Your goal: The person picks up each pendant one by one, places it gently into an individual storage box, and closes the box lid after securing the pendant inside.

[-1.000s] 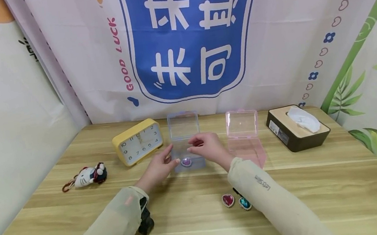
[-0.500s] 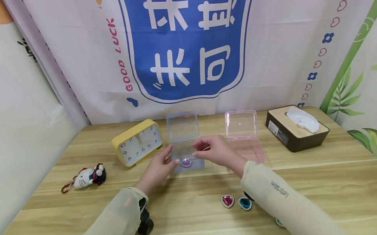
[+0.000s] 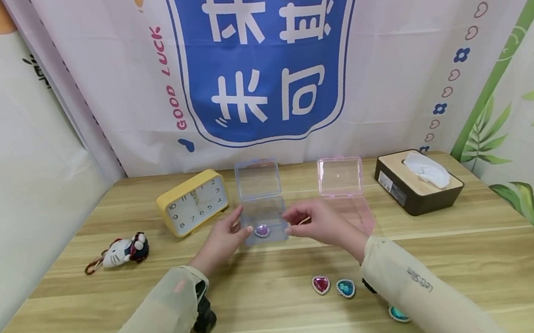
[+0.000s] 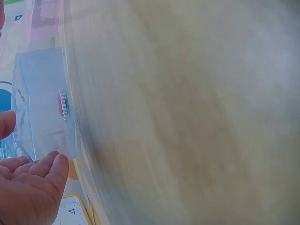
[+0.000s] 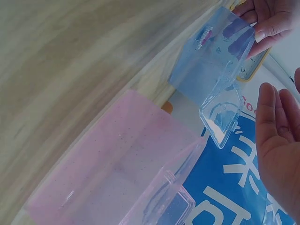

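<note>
A transparent blue plastic box (image 3: 275,236) stands with its hinged lid (image 3: 258,180) raised at the back. Inside it lies a purple heart-shaped gem (image 3: 262,231) with a pearly bead border. My left hand (image 3: 220,243) holds the box at its left side, thumb (image 5: 261,35) at the rim and fingers along the outer wall. My right hand (image 3: 318,222) is beside the box's right wall; in the right wrist view its fingers (image 5: 268,110) are extended and carry nothing. Nearer my body lie a red heart gem (image 3: 321,285), a blue heart gem (image 3: 346,288) and a green gem (image 3: 398,314), partly under the right sleeve.
A transparent pink box (image 5: 108,159) with a raised lid stands right of the blue one, partly behind my right hand. A yellow clock (image 3: 193,203) and a plush cat keychain (image 3: 118,252) are left. A tissue box (image 3: 419,181) stands back right, before the hanging cloth backdrop (image 3: 145,148).
My right hand has moved right and slightly toward me, from over the blue box to beside it. The green gem has come into view. My left hand has stayed at the box.
</note>
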{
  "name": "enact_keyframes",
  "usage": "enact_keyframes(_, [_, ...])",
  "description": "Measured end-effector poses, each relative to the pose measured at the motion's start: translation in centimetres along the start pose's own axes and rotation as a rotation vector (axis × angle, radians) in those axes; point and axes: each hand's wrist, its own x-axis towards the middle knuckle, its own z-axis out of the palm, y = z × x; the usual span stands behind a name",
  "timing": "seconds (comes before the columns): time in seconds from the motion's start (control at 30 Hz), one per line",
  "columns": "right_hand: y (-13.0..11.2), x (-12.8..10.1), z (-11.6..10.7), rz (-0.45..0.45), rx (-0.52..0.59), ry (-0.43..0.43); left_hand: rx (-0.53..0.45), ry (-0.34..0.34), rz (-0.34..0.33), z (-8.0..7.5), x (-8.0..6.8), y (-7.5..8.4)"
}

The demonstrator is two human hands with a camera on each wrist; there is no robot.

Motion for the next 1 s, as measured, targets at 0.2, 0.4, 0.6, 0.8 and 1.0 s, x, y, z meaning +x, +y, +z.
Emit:
enact_keyframes(0.2, [0.4, -0.8, 0.0, 0.020, -0.025, -0.039, 0.001, 0.001, 0.009, 0.0, -0.1, 0.1])
enact_keyframes(0.4, [0.6, -1.4, -0.1, -0.018, -0.027, -0.079, 0.004, -0.002, 0.004, -0.1, -0.2, 0.1])
enact_keyframes(0.6, [0.6, -2.1, -0.3, -0.003, -0.053, -0.121, -0.007, -0.001, 0.000, -0.1, -0.1, 0.1])
enact_keyframes(0.8, [1.0, -2.7, -0.4, -0.031, -0.095, -0.185, 0.002, 0.002, 0.014, 0.0, 0.0, -0.1])
enact_keyframes(1.0, [1.5, -3.0, -0.8, -0.058, -0.093, -0.252, -0.012, -0.001, 0.006, 0.0, 0.0, 0.0])
